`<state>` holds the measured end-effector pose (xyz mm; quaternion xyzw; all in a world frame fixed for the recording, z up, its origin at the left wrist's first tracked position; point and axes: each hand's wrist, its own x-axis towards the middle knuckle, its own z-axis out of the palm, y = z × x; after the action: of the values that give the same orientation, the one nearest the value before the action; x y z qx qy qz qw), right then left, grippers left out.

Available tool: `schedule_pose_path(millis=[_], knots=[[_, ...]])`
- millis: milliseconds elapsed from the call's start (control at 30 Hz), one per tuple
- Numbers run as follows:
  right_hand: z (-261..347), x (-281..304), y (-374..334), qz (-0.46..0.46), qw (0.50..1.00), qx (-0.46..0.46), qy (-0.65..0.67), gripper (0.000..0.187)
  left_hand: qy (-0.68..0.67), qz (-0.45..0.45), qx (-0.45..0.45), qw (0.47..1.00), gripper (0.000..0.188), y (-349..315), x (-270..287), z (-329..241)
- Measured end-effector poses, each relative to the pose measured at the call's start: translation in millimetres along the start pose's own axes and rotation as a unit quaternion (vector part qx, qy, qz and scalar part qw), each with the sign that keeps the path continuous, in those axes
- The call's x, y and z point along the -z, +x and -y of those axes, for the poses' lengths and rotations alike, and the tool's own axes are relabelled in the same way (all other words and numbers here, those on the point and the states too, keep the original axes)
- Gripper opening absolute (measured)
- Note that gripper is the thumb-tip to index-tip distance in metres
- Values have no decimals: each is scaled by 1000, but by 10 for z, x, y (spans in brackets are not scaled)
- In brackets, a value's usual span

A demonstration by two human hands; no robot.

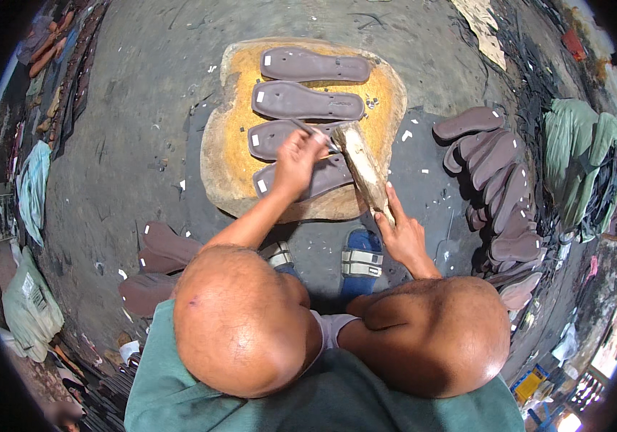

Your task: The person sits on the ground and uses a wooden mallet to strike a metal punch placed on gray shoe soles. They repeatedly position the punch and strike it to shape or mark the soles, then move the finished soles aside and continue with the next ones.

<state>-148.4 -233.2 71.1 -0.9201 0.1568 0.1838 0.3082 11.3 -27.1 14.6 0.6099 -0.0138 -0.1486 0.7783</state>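
Observation:
My left hand (pixel 296 162) is closed around a thin dark punch-like tool (pixel 318 135), tilted over the brown sandal soles. My right hand (pixel 403 235) grips a rough wooden stick (pixel 363 164) by its near end. The stick's far end lies over the right part of the third sole (pixel 269 140), close to the tool's tip. Nearest me, another sole (pixel 330 176) is partly covered by my left hand and the stick. Two more soles, the top one (pixel 316 65) and the second (pixel 307 100), lie farther off. All rest side by side on a wide wooden block (pixel 223 176).
A long pile of brown soles (pixel 496 155) curves along the right, beside a green cloth (pixel 575 155). More soles (pixel 168 243) lie left of my knees. Small dark bits (pixel 372 102) and white scraps dot the block and floor. My feet wear blue sandals (pixel 362 259).

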Motion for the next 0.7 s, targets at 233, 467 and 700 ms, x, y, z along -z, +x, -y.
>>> schedule_pose_path(millis=[233,467,700], knots=[[43,203,27,-94,967,93,218,67,302,69,-101,946,16,-277,8,68],[238,476,32,-62,944,90,312,68,337,64,-142,928,21,-254,-47,159],[688,1035,-180,-147,931,215,256,61,382,33,-275,882,22,-353,-107,241]])
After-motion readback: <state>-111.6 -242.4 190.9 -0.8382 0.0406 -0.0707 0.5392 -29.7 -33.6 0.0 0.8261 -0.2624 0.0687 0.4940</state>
